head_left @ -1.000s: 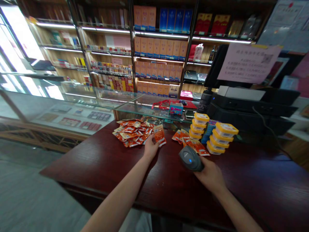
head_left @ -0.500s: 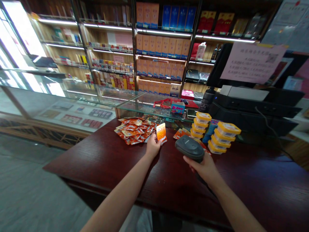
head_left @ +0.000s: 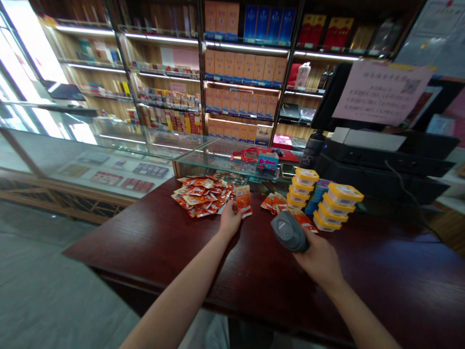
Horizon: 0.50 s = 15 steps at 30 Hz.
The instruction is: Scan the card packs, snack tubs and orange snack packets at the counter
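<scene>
My left hand (head_left: pixel 230 218) is closed on the edge of an orange snack packet (head_left: pixel 243 200), whose printed face is turned toward me. Just left of it lies a heap of similar orange packets (head_left: pixel 203 196) on the dark red-brown table (head_left: pixel 163 242). In my right hand (head_left: pixel 321 259) is a dark grey barcode scanner (head_left: pixel 288 232), held above the table with its head tilted up and to the left. A smaller group of orange packets (head_left: pixel 269 202) lies behind the scanner, partly covered by it.
Two stacks of yellow-lidded tubs, a left stack (head_left: pixel 304 186) and a right stack (head_left: pixel 336 208), stand at the back right. Behind them are a monitor with a paper sheet (head_left: pixel 381 92) and a black printer (head_left: pixel 385 150). A glass counter (head_left: pixel 218 155) borders the table's far edge.
The scanner has swung away from the packet, its head shifting slightly right and down. The bright glow on the packet is gone. My left hand has hardly moved.
</scene>
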Available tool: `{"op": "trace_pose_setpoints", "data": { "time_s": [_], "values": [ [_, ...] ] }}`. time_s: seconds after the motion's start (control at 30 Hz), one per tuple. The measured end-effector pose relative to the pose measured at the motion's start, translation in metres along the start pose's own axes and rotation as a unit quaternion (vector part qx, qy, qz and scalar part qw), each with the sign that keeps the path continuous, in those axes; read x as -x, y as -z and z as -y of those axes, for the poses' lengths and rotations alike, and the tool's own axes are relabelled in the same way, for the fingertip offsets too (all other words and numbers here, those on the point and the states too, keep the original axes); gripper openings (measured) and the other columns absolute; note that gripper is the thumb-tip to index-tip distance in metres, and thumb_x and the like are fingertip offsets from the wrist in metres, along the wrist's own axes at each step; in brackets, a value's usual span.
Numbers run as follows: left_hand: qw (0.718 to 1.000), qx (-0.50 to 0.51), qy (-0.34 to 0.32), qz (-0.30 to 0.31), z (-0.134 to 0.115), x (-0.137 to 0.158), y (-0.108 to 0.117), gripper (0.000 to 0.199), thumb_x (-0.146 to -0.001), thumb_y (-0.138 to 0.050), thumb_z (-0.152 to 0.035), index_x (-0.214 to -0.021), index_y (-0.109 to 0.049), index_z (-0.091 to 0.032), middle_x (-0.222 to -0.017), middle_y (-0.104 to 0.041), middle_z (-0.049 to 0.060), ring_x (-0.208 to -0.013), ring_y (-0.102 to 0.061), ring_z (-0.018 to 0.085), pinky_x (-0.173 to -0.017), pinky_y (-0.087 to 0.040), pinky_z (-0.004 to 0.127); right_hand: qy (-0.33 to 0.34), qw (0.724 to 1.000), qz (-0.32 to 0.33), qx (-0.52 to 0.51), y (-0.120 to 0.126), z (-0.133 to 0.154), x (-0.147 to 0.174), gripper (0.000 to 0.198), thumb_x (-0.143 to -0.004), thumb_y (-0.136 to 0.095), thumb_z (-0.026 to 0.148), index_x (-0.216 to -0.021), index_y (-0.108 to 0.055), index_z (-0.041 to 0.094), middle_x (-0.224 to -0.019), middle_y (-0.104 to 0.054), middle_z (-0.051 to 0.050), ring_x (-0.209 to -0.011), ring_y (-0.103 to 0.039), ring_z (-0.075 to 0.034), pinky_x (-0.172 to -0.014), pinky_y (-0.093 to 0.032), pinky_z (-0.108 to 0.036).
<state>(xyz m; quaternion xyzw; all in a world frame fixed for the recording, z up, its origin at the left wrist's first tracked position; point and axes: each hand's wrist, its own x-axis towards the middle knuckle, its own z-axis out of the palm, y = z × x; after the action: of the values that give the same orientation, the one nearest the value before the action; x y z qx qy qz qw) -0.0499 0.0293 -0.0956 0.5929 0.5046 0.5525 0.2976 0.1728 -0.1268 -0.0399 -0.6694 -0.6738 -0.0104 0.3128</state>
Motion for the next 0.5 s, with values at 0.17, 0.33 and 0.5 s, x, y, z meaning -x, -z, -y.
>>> {"op": "trace_pose_setpoints", "data": {
  "time_s": [0.17,0.33,0.5],
  "values": [
    [0.998,0.056,0.032,0.022,0.003,-0.001,-0.002,0.016,-0.071,-0.063,-0.021,-0.082,-0.052,-0.018,-0.071,-0.059,-0.002,-0.062,-0.059,0.012,-0.058,-0.049,0.025,0.050,0.994,-0.060,0.076,-0.010,-0.028,0.013,0.025,-0.078,-0.052,0.026,-0.098,-0.065,0.021,-0.085,-0.072,-0.006,-0.077,-0.068,-0.023,-0.063,-0.043,-0.027],
    [0.999,0.010,0.032,0.005,-0.001,-0.002,-0.001,0.017,-0.070,-0.066,-0.020,-0.086,-0.059,-0.016,-0.073,-0.065,0.002,-0.066,-0.062,0.015,-0.065,-0.052,0.028,0.100,0.986,-0.088,0.101,-0.017,-0.038,0.017,0.024,-0.078,-0.051,0.022,-0.098,-0.064,0.017,-0.091,-0.072,-0.009,-0.077,-0.067,-0.022,-0.068,-0.044,-0.028],
    [0.992,0.010,0.014,0.126,-0.017,-0.001,0.000,0.034,-0.060,-0.076,-0.024,-0.092,-0.069,-0.016,-0.084,-0.072,0.005,-0.075,-0.066,0.019,-0.072,-0.051,0.030,0.091,0.988,-0.082,0.098,-0.017,-0.042,0.016,0.026,-0.078,-0.051,0.022,-0.100,-0.064,0.018,-0.093,-0.072,-0.009,-0.078,-0.067,-0.022,-0.068,-0.044,-0.029]
  ]
}}
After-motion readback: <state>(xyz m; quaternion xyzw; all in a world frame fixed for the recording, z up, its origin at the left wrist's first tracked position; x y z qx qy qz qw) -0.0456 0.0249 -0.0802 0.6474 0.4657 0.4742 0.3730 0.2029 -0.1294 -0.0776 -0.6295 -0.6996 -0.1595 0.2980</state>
